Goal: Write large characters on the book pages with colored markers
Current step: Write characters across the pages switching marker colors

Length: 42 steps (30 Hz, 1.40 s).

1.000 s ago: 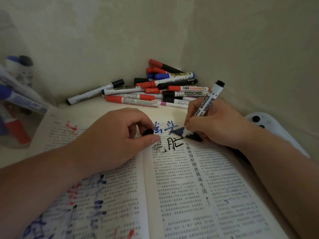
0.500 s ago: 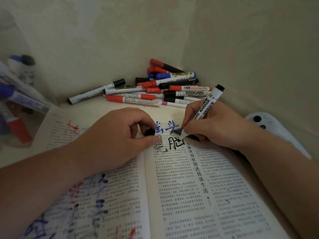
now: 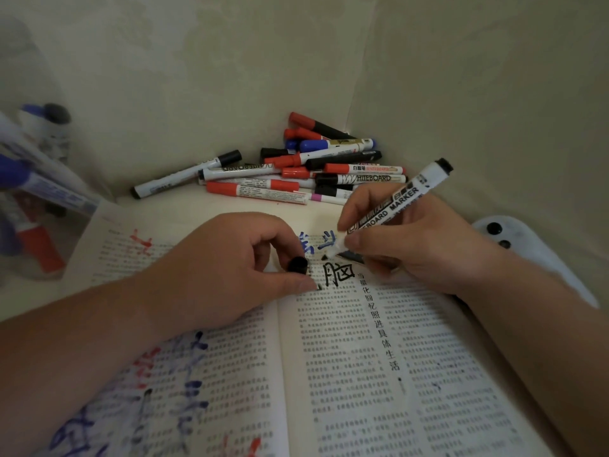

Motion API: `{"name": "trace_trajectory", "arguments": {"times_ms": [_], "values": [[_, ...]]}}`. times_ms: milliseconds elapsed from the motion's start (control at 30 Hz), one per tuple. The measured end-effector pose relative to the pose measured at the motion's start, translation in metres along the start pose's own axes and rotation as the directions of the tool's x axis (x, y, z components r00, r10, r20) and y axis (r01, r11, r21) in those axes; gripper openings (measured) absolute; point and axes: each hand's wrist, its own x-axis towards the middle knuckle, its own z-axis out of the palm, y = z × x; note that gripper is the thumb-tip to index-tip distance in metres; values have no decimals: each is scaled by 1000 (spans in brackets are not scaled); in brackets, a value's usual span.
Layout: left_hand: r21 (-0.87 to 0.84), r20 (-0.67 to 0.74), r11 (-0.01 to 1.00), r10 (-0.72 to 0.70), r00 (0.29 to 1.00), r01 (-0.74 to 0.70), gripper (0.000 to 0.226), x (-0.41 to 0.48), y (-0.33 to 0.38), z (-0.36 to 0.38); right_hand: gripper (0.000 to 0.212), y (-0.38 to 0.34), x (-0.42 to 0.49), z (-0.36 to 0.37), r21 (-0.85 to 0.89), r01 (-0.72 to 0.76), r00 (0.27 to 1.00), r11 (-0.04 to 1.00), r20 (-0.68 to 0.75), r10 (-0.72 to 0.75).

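Observation:
An open book [image 3: 362, 374] of printed text lies in front of me. My right hand [image 3: 418, 245] grips a black whiteboard marker [image 3: 395, 202], its tip just above the top of the right page, over a black character [image 3: 339, 273] written there. Blue characters [image 3: 316, 242] sit above it. My left hand [image 3: 230, 268] rests on the gutter of the book and pinches the marker's black cap [image 3: 297, 264] between thumb and fingers. The left page carries smeared blue and red writing [image 3: 184, 384].
A pile of red, blue and black markers [image 3: 296, 166] lies in the wall corner behind the book. A clear container with more markers [image 3: 29, 199] stands at the left. A white device with dark buttons [image 3: 514, 239] lies at the right, partly under my right forearm.
My right hand lifted and moved up and right, so the black character now shows in full with the marker tip above it. My left hand stayed put holding the cap.

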Motion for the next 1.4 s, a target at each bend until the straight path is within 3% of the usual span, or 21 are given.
{"name": "trace_trajectory", "arguments": {"times_ms": [200, 433, 600, 667, 800, 933, 1033, 1133, 1300, 1400], "values": [[36, 70, 996, 78, 995, -80, 34, 3, -1, 0, 9, -6, -1, 12, 176, 154, 987, 972, -65, -145], [46, 92, 991, 119, 989, -124, 22, 3, 4, -1, 4, -8, -5, 25, -11, 205, 978, 979, -43, -206], [73, 115, 984, 156, 981, -165, 20, 2, 4, -1, 4, -9, -5, 27, -300, 127, 992, 945, 28, -125], [89, 118, 978, 179, 977, -190, 18, 2, 2, 0, 4, -7, -5, 28, -338, 94, 995, 936, 63, -77], [89, 110, 976, 187, 976, -197, 15, 1, 2, 0, 28, -7, -5, 28, -338, 134, 990, 932, 13, -138], [84, 110, 975, 196, 974, -205, 13, -1, 4, 0, 47, -9, -5, 27, -267, 341, 905, 902, -167, -391], [114, 106, 970, 202, 974, -214, 19, 0, 4, 0, 60, -10, -4, 32, -286, 480, 818, 830, -196, -541], [116, 102, 975, 178, 979, -190, 18, 0, 2, 1, 53, -7, -3, 38, -406, 533, 743, 742, -194, -640], [74, 108, 982, 165, 980, -174, 15, 0, 3, 1, 32, -1, -2, 43, -333, 545, 735, 770, -253, -630], [65, 107, 984, 156, 982, -163, 9, 0, 2, 1, 39, -1, -3, 48, -314, 519, 763, 795, -250, -596]]}}
